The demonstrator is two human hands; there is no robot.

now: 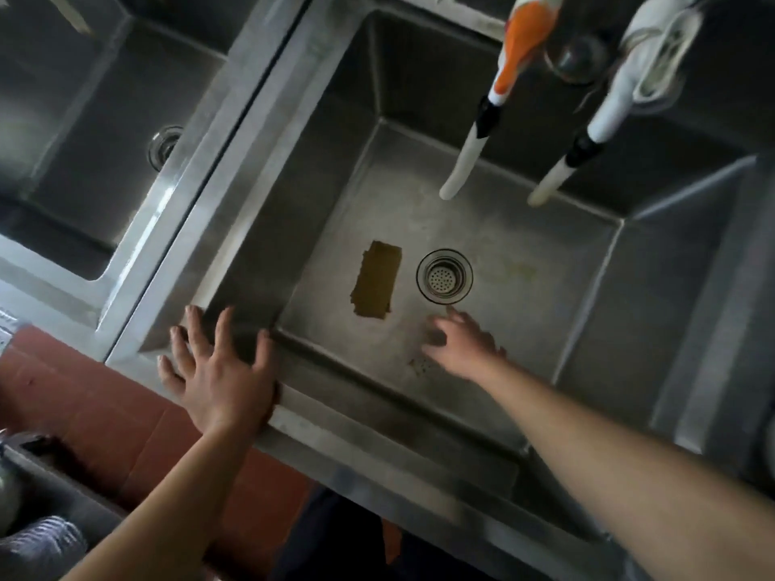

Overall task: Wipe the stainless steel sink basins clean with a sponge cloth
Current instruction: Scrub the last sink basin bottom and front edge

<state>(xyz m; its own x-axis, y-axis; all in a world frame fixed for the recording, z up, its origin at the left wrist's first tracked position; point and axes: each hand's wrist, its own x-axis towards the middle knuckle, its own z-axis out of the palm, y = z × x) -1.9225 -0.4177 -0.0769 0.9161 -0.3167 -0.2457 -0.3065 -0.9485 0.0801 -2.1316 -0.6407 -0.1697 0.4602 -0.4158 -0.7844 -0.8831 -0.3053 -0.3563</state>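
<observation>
A flat olive-brown sponge cloth (376,280) lies on the floor of the middle stainless steel basin (545,262), just left of the round drain strainer (444,275). My right hand (463,343) is down inside this basin, fingers apart and empty, a short way right of and nearer than the cloth, below the drain. It is blurred. My left hand (218,366) rests flat with spread fingers on the basin's front left rim corner (293,406).
A second basin (84,169) with its own drain (165,145) lies to the left, past a steel divider. Two white hose spouts (465,159) (557,174) hang over the middle basin's back. Red floor tiles (96,396) show below the front rim.
</observation>
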